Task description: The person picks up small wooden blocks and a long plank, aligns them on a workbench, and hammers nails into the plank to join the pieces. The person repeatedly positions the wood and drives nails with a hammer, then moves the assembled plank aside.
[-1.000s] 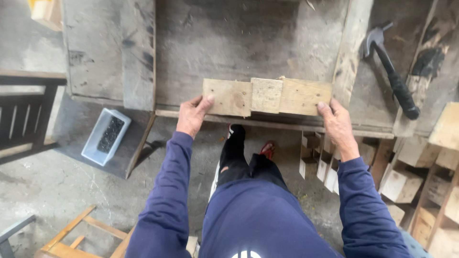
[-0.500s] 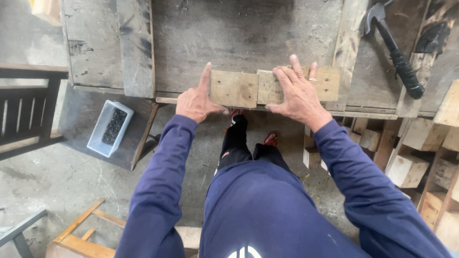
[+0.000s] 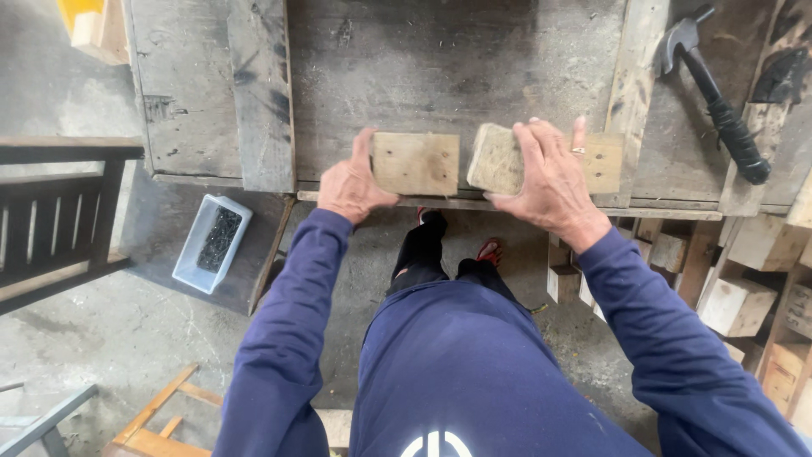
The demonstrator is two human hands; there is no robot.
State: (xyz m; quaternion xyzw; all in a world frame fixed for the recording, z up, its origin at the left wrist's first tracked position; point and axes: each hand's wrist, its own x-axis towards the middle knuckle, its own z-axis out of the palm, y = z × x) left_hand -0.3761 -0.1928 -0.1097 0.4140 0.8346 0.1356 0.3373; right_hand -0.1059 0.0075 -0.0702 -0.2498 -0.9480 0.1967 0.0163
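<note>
Hands: left hand grips a flat square wood block, right hand clasps a rough-faced block.

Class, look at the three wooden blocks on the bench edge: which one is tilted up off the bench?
The middle block, held by the right hand. The left block and right block lie flat.

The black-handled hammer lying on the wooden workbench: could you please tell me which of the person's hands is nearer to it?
Right. The right hand rests on wooden blocks just left of the black-handled hammer; the left hand holds a square wooden block farther left.
</note>
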